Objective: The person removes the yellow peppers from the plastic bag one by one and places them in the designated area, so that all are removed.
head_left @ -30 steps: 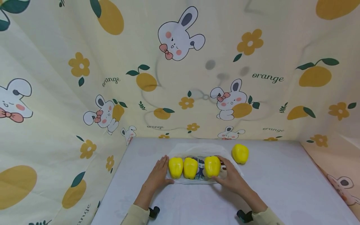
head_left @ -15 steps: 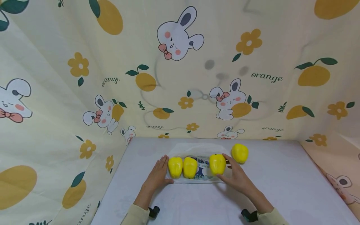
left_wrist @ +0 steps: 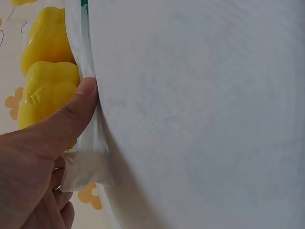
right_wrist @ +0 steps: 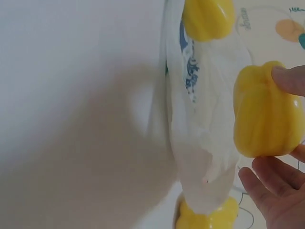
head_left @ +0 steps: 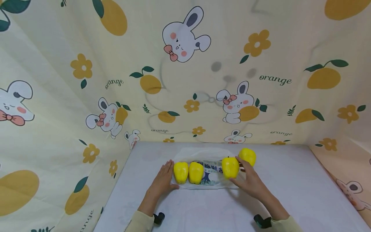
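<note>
My right hand holds a yellow bell pepper between thumb and fingers. The right wrist view shows this pepper raised over the end of a white plastic bag with dark print. My left hand rests at the bag's left end, fingers straight, with the thumb along the near edge. Side by side on the bag are two more yellow peppers: the left one next to my left fingers, the other just right of it.
A separate yellow pepper sits on the pale tabletop beyond the bag's right end, close behind my right hand. A curtain printed with rabbits and oranges hangs behind the table and along its sides.
My right hand has carried its pepper rightward and slightly away from me, widening the gap to the two on the bag. My left hand and the other peppers have stayed in place.
</note>
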Motion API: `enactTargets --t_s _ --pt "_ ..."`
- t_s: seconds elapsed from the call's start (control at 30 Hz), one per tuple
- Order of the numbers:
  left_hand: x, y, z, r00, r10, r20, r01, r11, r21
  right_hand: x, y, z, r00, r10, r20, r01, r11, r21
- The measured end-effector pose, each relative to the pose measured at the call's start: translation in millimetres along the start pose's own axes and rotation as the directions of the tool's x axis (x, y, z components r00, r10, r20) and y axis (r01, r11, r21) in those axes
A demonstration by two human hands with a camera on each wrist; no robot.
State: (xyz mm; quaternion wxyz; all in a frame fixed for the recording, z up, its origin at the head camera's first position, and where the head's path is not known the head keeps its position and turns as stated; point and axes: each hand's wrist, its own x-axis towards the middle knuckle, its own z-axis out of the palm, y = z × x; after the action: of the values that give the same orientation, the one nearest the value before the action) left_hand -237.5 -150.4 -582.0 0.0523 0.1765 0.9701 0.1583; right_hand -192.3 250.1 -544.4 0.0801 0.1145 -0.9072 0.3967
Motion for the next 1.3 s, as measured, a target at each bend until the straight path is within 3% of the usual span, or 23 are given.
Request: enactTargets --t_s 0.63,1.03,1.3 --pt "-1.8 4.7 -4.9 1.000 0.014 -0.008 -0.014 1.000 0.021 -2.1 15.6 -33.0 0.999 0.027 -0.028 -0.028 0.999 -0.036" --pt "-0.4 4.2 -4.4 1.000 -0.004 0.003 0.004 1.000 0.031 -1.4 30.5 -52.2 0.997 -0.021 -0.081 0.014 0.996 -0.086" --pt "-1.3 6.3 -7.3 1.000 -0.009 0.009 0.008 1.000 0.029 -2.9 41.2 -66.9 0.996 -0.002 -0.086 -0.005 0.996 -0.084"
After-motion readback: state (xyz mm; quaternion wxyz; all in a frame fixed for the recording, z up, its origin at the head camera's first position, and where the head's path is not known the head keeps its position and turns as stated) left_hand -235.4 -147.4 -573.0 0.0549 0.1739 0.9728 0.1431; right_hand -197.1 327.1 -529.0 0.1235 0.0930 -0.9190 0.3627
